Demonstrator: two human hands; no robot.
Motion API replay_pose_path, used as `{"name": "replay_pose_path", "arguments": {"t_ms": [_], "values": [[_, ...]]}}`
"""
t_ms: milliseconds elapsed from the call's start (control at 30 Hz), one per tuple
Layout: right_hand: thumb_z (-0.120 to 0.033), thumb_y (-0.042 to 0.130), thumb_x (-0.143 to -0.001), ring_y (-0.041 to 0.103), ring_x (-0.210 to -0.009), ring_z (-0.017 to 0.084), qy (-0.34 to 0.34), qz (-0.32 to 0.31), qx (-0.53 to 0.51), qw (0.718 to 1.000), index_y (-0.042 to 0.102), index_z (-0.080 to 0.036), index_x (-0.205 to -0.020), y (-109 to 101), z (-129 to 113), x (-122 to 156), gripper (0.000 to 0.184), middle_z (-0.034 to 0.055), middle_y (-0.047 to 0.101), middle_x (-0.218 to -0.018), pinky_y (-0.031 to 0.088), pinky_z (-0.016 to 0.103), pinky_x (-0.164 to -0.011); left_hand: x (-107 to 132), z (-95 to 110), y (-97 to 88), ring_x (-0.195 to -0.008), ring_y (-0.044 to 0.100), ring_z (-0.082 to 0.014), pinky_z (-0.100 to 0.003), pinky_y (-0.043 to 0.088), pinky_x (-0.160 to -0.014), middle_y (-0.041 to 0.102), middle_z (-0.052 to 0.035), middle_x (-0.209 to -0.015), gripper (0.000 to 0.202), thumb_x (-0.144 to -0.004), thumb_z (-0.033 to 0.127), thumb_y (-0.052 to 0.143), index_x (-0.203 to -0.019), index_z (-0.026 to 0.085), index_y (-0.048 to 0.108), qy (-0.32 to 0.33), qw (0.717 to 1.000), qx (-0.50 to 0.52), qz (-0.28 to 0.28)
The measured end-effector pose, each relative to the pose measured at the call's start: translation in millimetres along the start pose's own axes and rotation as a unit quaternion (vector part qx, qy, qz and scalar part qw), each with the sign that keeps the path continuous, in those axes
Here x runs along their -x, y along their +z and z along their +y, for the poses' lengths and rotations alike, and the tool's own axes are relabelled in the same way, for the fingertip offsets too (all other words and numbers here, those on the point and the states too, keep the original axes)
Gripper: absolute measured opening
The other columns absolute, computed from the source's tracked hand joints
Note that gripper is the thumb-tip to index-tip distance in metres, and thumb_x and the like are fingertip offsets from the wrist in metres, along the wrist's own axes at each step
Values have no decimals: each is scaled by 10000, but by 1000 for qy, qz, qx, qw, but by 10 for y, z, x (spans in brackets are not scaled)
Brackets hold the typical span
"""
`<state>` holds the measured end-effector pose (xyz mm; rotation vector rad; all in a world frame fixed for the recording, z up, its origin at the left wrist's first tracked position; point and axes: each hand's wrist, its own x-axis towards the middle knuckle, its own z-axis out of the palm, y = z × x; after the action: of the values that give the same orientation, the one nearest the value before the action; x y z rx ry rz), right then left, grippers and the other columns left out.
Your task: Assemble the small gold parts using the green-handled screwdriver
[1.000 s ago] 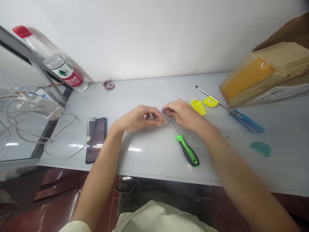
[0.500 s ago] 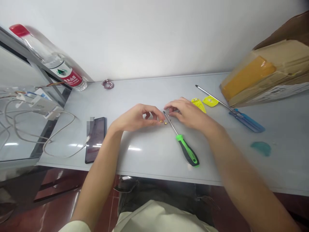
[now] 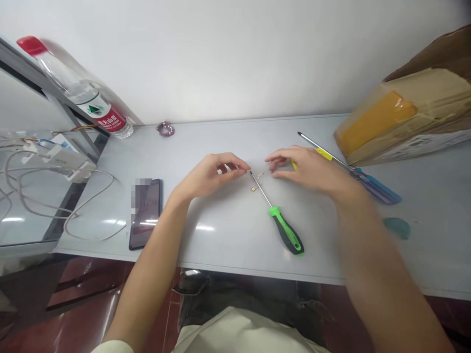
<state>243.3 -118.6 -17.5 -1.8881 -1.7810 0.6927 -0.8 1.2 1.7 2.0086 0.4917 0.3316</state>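
Note:
My left hand (image 3: 211, 177) rests on the white table (image 3: 228, 230) with thumb and forefinger pinched on something too small to name, right beside the tip of a green-handled screwdriver (image 3: 277, 218). Two tiny brass-coloured parts (image 3: 257, 181) lie by that tip. My right hand (image 3: 311, 169) hovers to the right of them, fingers curled and slightly apart, blurred by motion. It covers most of the yellow plastic pieces (image 3: 324, 154). A blue-handled screwdriver (image 3: 353, 169) lies just behind my right hand.
A phone (image 3: 145, 212) lies at the left with a white cable. A water bottle (image 3: 79, 93) leans at the back left, a small pink ring-like object (image 3: 165, 128) near the wall. A taped cardboard parcel (image 3: 405, 115) fills the back right. A teal plastic piece (image 3: 396, 226) sits right.
My right hand has slid right, away from the screwdriver tip, over the yellow pieces. My left hand lifted slightly and moved back; the small brass parts now lie uncovered.

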Motion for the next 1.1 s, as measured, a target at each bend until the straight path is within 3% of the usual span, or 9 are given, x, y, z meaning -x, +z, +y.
{"name": "replay_pose_path", "arguments": {"t_ms": [200,333,500,633,733,1100], "values": [[-218,593,-866,665,-866,203,32,0,-29,999,726,-226,-1134,85,4,-59,298,45,737,-985,516,363,-772,-18,-2,52,-876,658,-168,-293,472,-737,763,-53,-1031,212,-903,393,706,-996,212,766,-7,999,9,53],[-225,651,-851,681,-896,206,53,33,-99,993,740,-219,-1097,23,-58,-37,262,53,735,-974,546,385,-843,-30,12,59,-884,665,-167,-284,464,-726,770,-53,-993,185,-894,370,728,-952,199,765,-5,997,16,71],[-343,816,-778,689,-965,208,24,96,-319,943,742,-233,-1082,-34,-232,16,332,51,726,-976,571,392,-926,-41,30,99,-896,659,-157,-279,460,-709,763,-49,-1019,153,-906,345,723,-975,216,767,27,994,30,101],[-350,888,-704,691,-907,194,-5,94,-426,900,731,-231,-1062,17,-332,8,408,34,706,-910,597,385,-879,-50,37,183,-861,653,-146,-278,463,-691,762,-37,-978,131,-881,337,759,-947,224,756,64,985,43,156],[-344,891,-701,690,-908,192,-8,79,-439,895,726,-238,-1059,54,-370,-4,409,29,696,-902,604,384,-868,-50,45,232,-842,654,-149,-290,466,-696,760,-34,-940,122,-868,328,773,-902,215,741,79,980,48,176],[-350,891,-704,686,-909,189,-6,62,-440,896,722,-243,-1048,86,-411,-1,398,29,691,-901,602,371,-859,-50,38,263,-823,638,-138,-303,453,-722,747,-22,-926,74,-877,287,773,-916,228,752,122,979,80,143]]}}
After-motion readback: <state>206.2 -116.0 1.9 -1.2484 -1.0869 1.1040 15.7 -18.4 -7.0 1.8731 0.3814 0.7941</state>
